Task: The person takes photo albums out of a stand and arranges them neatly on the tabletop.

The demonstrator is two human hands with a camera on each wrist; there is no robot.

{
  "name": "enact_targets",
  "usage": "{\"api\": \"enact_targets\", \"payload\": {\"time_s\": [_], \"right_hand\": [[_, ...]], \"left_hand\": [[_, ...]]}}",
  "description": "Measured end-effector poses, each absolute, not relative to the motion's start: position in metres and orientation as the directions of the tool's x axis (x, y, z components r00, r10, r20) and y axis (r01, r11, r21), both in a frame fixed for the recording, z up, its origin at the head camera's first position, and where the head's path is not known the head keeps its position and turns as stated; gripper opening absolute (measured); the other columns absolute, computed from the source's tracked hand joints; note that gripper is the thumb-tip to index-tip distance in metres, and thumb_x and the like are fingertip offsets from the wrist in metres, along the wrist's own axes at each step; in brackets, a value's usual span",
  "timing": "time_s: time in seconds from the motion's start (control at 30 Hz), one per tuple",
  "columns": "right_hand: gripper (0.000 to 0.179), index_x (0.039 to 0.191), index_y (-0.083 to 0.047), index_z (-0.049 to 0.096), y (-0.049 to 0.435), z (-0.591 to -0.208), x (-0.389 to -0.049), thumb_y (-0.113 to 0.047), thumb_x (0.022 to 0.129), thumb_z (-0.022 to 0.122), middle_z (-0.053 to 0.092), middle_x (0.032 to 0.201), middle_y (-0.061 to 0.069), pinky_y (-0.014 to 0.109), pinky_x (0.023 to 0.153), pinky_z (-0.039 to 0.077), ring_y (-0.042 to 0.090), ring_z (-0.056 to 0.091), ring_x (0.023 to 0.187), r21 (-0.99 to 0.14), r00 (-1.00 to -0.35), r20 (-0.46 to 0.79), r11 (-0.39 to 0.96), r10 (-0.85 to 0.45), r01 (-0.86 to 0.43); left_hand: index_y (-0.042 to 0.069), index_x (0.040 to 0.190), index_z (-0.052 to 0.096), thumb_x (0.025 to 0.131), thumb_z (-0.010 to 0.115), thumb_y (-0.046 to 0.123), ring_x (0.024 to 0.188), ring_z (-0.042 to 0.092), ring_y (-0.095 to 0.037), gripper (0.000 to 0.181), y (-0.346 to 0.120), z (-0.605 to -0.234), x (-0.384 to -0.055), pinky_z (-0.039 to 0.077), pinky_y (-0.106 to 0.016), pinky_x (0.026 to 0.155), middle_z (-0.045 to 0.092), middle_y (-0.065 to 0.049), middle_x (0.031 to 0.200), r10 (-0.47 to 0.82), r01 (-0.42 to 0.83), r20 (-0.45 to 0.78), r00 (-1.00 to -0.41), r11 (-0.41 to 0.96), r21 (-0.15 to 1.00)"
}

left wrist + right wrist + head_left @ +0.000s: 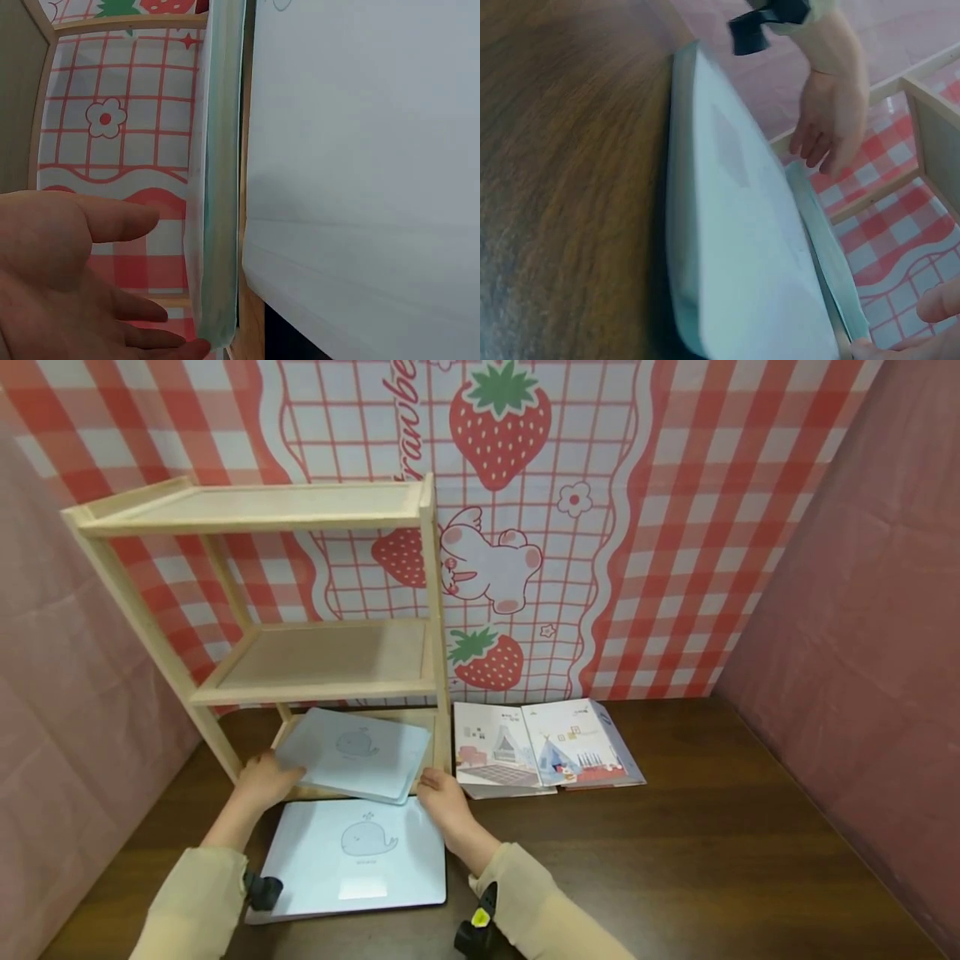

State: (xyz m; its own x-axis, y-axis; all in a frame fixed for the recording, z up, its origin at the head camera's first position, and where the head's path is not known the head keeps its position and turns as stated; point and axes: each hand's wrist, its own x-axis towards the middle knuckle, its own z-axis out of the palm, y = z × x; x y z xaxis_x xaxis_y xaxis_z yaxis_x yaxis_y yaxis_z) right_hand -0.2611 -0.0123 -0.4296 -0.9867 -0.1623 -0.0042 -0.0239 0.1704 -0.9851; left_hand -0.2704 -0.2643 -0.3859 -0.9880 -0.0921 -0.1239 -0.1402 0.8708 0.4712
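A light blue book (352, 753) with a whale drawing lies slightly askew on the bottom level of the wooden rack (315, 689), its front edge toward me. My left hand (264, 779) is at its left side; in the left wrist view the fingertips (196, 348) reach the book's edge while the thumb stands apart from it. At the front right corner is my right hand (447, 802). In the right wrist view one fingertip (864, 349) touches that corner, with the thumb raised away. A larger light blue whale book (315, 847) lies flat on the table just in front of the rack.
To the right of the rack, an open picture book (543, 747) with tent drawings lies against the back wall. The rack's middle shelf (330, 656) and top shelf (270, 503) overhang the bottom level. Dark wooden table (675, 852) extends to the right, with pink cloth (847, 610) at the sides.
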Motion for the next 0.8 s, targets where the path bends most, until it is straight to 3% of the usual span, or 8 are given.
{"api": "enact_targets", "payload": {"time_s": [0.17, 0.37, 0.8], "right_hand": [[0.038, 0.117, 0.014, 0.041, -0.017, -0.431, -0.262, -0.006, 0.084, 0.043, 0.048, 0.115, 0.025, 0.038, 0.089, 0.037, 0.033, 0.044, 0.108, -0.974, -0.994, 0.018, 0.224, -0.106, -0.042], [0.038, 0.116, 0.013, 0.042, -0.02, -0.433, -0.263, -0.007, 0.084, 0.044, 0.05, 0.112, 0.024, 0.036, 0.087, 0.039, 0.029, 0.047, 0.106, -0.985, -0.99, 0.031, 0.165, -0.134, -0.053], [0.045, 0.118, 0.02, 0.033, -0.024, -0.434, -0.262, -0.004, 0.081, 0.043, 0.043, 0.116, 0.031, 0.039, 0.09, 0.036, 0.035, 0.041, 0.11, -0.999, -0.987, -0.016, 0.044, -0.162, 0.009]], "left_hand": [[-0.028, 0.116, 0.017, 0.083, 0.039, 0.032, 0.107, 0.02, -0.056, 0.072, -0.261, -0.385, -0.278, 0.023, -0.056, 0.09, 0.018, -0.046, 0.118, -0.104, -0.187, -0.202, -0.974, 0.872, 0.453], [-0.027, 0.116, 0.021, 0.082, 0.038, 0.032, 0.108, 0.022, -0.054, 0.07, -0.261, -0.386, -0.281, 0.025, -0.055, 0.09, 0.02, -0.044, 0.12, -0.121, -0.219, -0.244, -0.962, 0.874, 0.433], [-0.027, 0.108, 0.031, 0.08, 0.038, 0.029, 0.097, 0.032, -0.055, 0.063, -0.26, -0.394, -0.284, 0.029, -0.056, 0.082, 0.034, -0.045, 0.104, -0.129, -0.173, -0.15, -0.98, 0.926, 0.335]]}}
